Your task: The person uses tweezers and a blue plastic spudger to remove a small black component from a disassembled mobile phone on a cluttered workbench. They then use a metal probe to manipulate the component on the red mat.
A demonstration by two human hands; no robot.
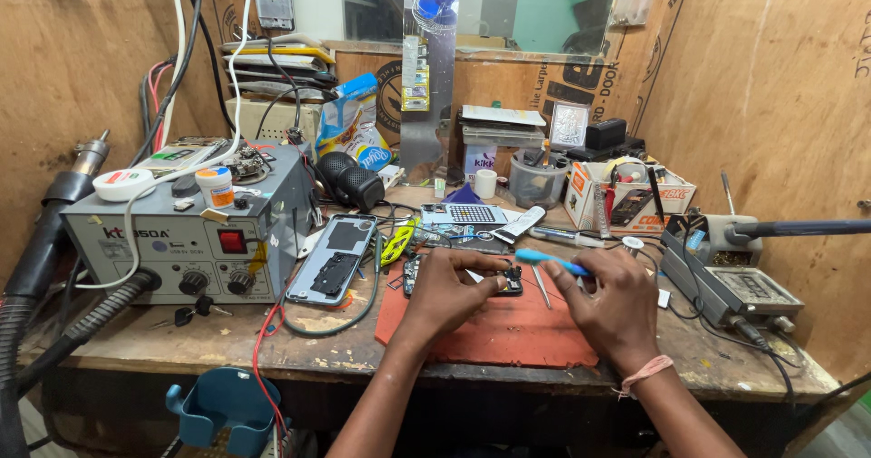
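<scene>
My left hand presses down on a small dark phone circuit board lying on a red work mat at the middle of the bench. My right hand grips a blue-handled screwdriver, its tip pointing toward the board. A thin pair of tweezers lies on the mat between my hands. An opened phone body rests face down to the left of the mat.
A grey hot-air rework station stands at the left, its hose and nozzle beside it. A soldering station sits at the right. Boxes, cups and cables crowd the back. A teal holder hangs off the front edge.
</scene>
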